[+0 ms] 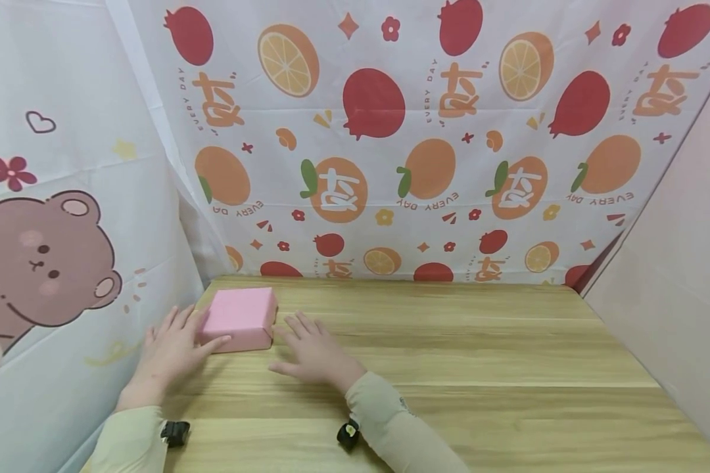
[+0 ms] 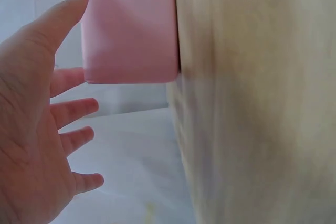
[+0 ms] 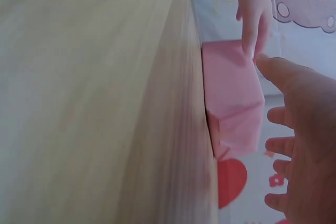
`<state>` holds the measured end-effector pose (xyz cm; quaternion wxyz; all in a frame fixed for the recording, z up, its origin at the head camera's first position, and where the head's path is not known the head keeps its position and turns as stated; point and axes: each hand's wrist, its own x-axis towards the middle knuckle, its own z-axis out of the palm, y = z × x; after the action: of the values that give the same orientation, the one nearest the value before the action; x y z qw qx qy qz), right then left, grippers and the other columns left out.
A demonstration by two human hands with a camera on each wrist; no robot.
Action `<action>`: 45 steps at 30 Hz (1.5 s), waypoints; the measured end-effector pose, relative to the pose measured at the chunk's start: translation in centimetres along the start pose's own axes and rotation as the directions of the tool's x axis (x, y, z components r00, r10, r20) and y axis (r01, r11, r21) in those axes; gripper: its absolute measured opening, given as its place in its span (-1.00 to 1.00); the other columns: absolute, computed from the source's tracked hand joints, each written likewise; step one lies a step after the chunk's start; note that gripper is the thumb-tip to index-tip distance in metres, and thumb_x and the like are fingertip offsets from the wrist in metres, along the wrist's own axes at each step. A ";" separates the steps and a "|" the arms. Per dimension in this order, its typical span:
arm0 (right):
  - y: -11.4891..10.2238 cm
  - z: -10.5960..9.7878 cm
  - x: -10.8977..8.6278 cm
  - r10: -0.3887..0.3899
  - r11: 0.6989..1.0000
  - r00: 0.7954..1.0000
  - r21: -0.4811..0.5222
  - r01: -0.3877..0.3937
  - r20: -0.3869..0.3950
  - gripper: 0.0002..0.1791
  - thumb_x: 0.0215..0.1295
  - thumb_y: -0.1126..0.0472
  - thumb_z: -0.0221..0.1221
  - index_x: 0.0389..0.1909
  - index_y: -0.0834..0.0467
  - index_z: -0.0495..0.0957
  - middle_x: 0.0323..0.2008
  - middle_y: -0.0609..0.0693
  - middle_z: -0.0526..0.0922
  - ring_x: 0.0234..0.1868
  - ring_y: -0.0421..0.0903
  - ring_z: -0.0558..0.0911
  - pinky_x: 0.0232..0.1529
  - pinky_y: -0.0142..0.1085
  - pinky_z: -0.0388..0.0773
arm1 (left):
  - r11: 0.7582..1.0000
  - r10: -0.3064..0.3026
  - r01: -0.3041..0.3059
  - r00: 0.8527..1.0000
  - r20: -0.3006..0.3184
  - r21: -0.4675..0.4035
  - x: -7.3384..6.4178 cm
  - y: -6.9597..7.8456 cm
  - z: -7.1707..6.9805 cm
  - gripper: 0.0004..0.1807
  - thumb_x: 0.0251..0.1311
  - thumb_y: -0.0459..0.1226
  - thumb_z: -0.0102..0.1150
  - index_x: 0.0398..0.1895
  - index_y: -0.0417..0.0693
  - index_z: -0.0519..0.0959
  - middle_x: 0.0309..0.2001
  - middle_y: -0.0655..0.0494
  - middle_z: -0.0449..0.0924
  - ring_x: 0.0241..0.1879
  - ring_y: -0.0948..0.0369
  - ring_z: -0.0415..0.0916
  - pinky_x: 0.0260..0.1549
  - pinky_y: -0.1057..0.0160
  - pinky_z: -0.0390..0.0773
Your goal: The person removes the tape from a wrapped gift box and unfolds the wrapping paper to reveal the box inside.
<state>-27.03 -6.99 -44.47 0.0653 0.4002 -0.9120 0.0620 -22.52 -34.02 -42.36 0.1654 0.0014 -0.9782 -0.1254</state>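
Observation:
A pink box (image 1: pixel 242 318) with a wrapped, folded end lies flat at the table's far left corner. The left hand (image 1: pixel 174 348) is at the box's left side, its thumb reaching across the front face and its fingers spread. Seen in the left wrist view, that hand (image 2: pixel 37 108) has extended fingers beside the pink box (image 2: pixel 131 24); firm contact cannot be told. To the right of the box is the right hand (image 1: pixel 313 351), palm down, fingers stretched towards it. In the right wrist view, the right hand (image 3: pixel 310 124) appears a little apart from the box (image 3: pixel 231 82).
The wood-grain table (image 1: pixel 449 381) stretches to the right and front. A fruit-printed cloth (image 1: pixel 373 102) hangs along its back edge, and a bear-printed cloth (image 1: pixel 47 263) hangs close on the left. A pale panel (image 1: pixel 674 295) stands on the right.

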 end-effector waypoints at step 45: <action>-0.7 -0.4 -1.8 0.041 0.998 0.999 0.049 -0.041 0.001 -0.15 0.16 -0.38 -0.16 0.39 -0.13 -0.18 0.42 -0.10 -0.09 0.43 -0.11 -0.17 0.31 0.06 0.06 | 0.995 0.041 -0.051 0.992 0.118 0.084 0.4 3.5 0.6 -0.07 0.01 0.37 -0.20 0.24 -0.15 0.26 0.24 -0.28 0.20 0.24 -0.29 -0.01 0.00 -0.50 -0.17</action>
<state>-25.34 -6.11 -44.36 0.0541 0.3830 -0.9182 0.0856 -22.91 -30.54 -41.90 0.1110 -0.0215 -0.9905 -0.0786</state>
